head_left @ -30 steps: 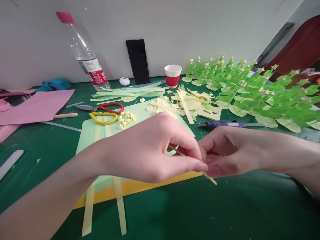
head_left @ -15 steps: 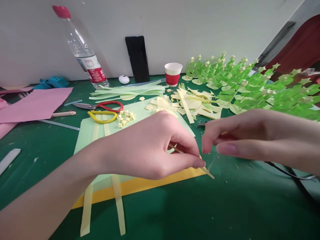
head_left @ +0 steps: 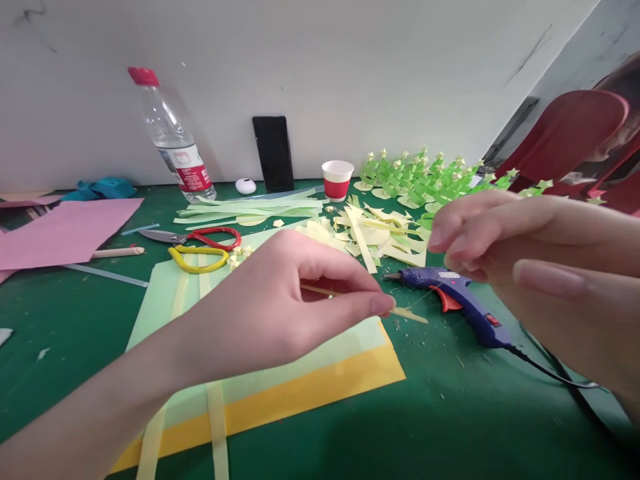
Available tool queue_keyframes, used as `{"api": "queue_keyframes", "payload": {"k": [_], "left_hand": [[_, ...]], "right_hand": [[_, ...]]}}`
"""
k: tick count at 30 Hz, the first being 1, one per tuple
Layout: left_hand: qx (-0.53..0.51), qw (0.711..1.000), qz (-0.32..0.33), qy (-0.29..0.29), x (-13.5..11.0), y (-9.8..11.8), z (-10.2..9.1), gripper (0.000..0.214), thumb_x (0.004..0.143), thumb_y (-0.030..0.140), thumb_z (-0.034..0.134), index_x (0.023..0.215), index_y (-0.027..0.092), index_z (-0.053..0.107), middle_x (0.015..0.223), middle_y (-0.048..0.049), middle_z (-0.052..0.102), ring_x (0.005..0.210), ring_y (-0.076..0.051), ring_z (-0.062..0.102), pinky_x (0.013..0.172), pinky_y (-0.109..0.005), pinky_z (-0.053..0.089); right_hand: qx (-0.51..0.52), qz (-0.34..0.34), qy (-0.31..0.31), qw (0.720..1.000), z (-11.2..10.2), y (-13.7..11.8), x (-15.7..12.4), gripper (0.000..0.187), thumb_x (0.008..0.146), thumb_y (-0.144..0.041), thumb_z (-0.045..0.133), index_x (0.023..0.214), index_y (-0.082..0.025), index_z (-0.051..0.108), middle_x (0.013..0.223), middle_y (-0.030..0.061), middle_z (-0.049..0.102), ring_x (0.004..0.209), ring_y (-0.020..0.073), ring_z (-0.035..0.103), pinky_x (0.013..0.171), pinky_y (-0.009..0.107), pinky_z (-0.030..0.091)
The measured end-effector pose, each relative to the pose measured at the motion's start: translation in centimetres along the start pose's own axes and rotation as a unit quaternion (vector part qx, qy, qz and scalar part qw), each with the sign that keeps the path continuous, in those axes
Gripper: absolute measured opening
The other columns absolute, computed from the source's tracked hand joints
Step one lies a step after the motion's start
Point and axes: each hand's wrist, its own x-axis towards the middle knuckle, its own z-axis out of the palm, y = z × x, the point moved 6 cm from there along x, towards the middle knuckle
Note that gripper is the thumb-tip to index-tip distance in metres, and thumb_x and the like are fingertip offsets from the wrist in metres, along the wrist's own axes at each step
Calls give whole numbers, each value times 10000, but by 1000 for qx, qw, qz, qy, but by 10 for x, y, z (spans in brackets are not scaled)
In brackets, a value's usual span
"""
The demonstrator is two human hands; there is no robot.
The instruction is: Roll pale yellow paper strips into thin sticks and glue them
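My left hand [head_left: 280, 307] is closed in a pinch on a narrow pale yellow paper strip [head_left: 411, 315], whose tip sticks out past the thumb to the right. A fine glossy thread seems to run from near this tip toward the upper right. My right hand [head_left: 545, 260] is raised at the right with thumb and fingers apart, holding nothing that I can see. Below and left of it a blue glue gun [head_left: 465, 303] with an orange trigger lies on the table, its nozzle pointing left. Under my left hand lie light green paper sheets [head_left: 300, 370] over an orange sheet [head_left: 350, 373].
Red-and-yellow-handled scissors [head_left: 200, 248] lie left of paper scraps [head_left: 370, 233]. Farther back stand a bottle [head_left: 183, 160], a phone [head_left: 273, 153], a paper cup [head_left: 337, 180] and several green star-topped paper plants [head_left: 425, 180]. Pink paper [head_left: 75, 230] is at the left. The glue gun's cord [head_left: 550, 373] runs right.
My right hand has moved up and right, leaving the glue gun uncovered on the table. My left hand keeps its pinch on the strip. The view has tilted upward.
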Motion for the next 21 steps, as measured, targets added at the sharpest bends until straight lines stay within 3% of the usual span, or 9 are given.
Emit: {"api": "queue_keyframes", "payload": {"k": [3,6,10,14,17,21], "left_hand": [[0,1000,-2,0,-2,0,-1,213,832,264,611,670,177,719,489,41,589,412,-60,450,349,-140,307],[4,1000,0,-2,-3,1,-1,216,832,272,611,670,181,720,496,41,584,424,-61,454,354,-133,311],[6,1000,-4,-14,-3,2,2,232,838,274,607,653,175,707,533,31,624,467,-75,510,384,-139,350],[-7,999,-27,-20,-2,0,2,221,834,263,600,664,171,707,554,27,644,472,-81,525,384,-150,353],[-13,999,-40,-26,-1,-1,1,220,830,267,593,668,175,711,565,26,653,478,-82,530,383,-147,352],[-20,999,-39,-26,0,2,0,216,832,260,586,681,172,712,575,28,656,478,-67,511,385,-125,348]], "right_hand": [[110,63,-72,989,2,20,-3,215,941,-355,419,1006,-317,620,1010,-22,627,947,161,613,708,226,553],[137,77,-90,983,5,21,-5,217,958,-355,414,991,-285,616,833,-19,624,755,109,612,657,166,537],[-17,27,-30,999,2,11,-5,134,944,-303,459,1003,-286,579,731,-17,572,625,106,537,521,189,466],[-169,-59,-63,982,7,1,-5,127,895,-248,537,1013,-243,583,717,-18,567,616,110,502,567,227,463],[-190,-78,-90,975,9,-1,-5,95,883,-185,526,936,-214,600,701,-21,572,613,97,492,552,211,444],[-127,-20,-93,987,9,3,-5,81,892,-263,536,908,-237,611,683,-36,538,604,78,486,510,186,406]]}}
